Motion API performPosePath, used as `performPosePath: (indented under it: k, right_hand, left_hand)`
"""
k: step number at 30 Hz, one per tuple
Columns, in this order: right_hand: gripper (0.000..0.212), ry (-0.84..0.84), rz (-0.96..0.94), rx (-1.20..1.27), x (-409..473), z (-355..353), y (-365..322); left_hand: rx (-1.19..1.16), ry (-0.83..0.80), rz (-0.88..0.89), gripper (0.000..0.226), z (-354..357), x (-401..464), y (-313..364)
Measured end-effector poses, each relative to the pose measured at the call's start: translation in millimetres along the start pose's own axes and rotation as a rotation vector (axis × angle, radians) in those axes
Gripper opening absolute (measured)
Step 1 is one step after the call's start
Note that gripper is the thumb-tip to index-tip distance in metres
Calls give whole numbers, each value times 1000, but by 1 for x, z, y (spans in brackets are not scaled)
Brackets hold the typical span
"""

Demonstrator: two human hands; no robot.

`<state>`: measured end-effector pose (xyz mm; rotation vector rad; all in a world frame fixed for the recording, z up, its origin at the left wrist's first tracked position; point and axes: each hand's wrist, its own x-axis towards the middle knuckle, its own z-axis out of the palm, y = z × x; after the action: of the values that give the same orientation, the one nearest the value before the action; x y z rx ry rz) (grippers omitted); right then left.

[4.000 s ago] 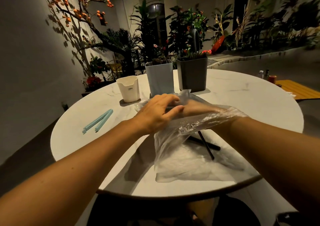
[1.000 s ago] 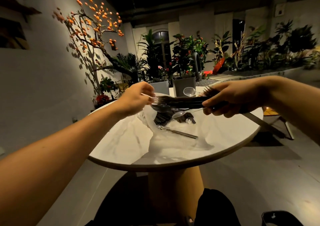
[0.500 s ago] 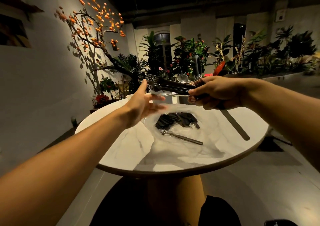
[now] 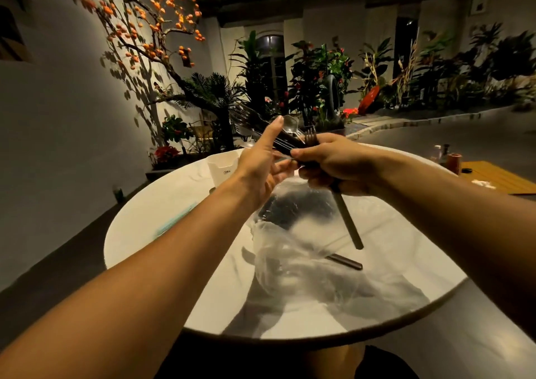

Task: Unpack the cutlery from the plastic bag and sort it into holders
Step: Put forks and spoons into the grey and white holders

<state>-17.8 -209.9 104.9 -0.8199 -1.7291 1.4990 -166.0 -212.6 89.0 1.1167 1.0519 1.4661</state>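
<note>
Cutlery [image 4: 285,143], a dark bundle of forks and handles with one clear plastic spoon [image 4: 291,124] poking out, sat clamped in the right hand [image 4: 338,165], whose fingers curled tight round the middle of the bunch. One long dark handle [image 4: 348,222] hung down below that fist, tilted over the table. The left hand [image 4: 261,161] met the bundle from the other side with its thumb stretched straight up along the tines and its palm open toward the handles; its remaining fingers were spread loosely beneath, possibly touching the metal, though the blur made that hard to settle.

Both hands were held above the round white table [image 4: 162,204]. Under them lay the crumpled clear plastic bag [image 4: 293,251], with more dark pieces showing through it and another dark handle [image 4: 345,262] sticking out at its right side, flat on the tabletop. A white holder [image 4: 222,165] stood upright on the far left part of the table, just behind the left wrist. A pale blue smear [image 4: 174,222] lay further left, too blurred to identify. Potted plants [image 4: 319,82] and an orange-blossomed tree [image 4: 150,30] lined the wall beyond.
</note>
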Motion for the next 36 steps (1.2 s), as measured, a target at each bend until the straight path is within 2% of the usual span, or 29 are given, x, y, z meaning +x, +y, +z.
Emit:
performPosePath:
  k: [3,7,10,16,20,23,26,28,31,34,36]
  right_hand:
    - [12,40,-49,-69,23,5,10]
    - [13,58,-132,-163,46,12,24]
    - [19,58,-152,-126,59,14,37]
    - [31,151,-82,60,80,10,61]
    - [32,225,-47,35,88,3,66]
    - [35,308,-29,13,90,-5,66]
    - [43,469,-64,-64,90,-19,56]
    - [47,508,-65,-12,92,-27,42]
    - [50,465,-123,-2,100,-29,28]
    - [48,459,-176,-113,110,-18,36]
    - [43,423,-193,-87,115,-10,50]
  left_hand:
    - [-155,71,13,56,2,29,3]
    - [-225,173,-28,35,2,61,-1]
    - [-202,252,-35,37,-2,75,-7]
    - [-226,231,-27,35,-12,91,-22]
    - [-209,242,34,39,-12,92,-29]
    - [-344,251,93,29,-20,100,-25]
    - [-424,131,24,28,-33,105,-23]
    - [-286,2,-53,27,-37,101,-29]
    - [13,-132,-116,23,-35,90,-48]
    - [104,-149,-89,21,-34,82,-64]
    - [168,-91,-69,25,-35,80,-75]
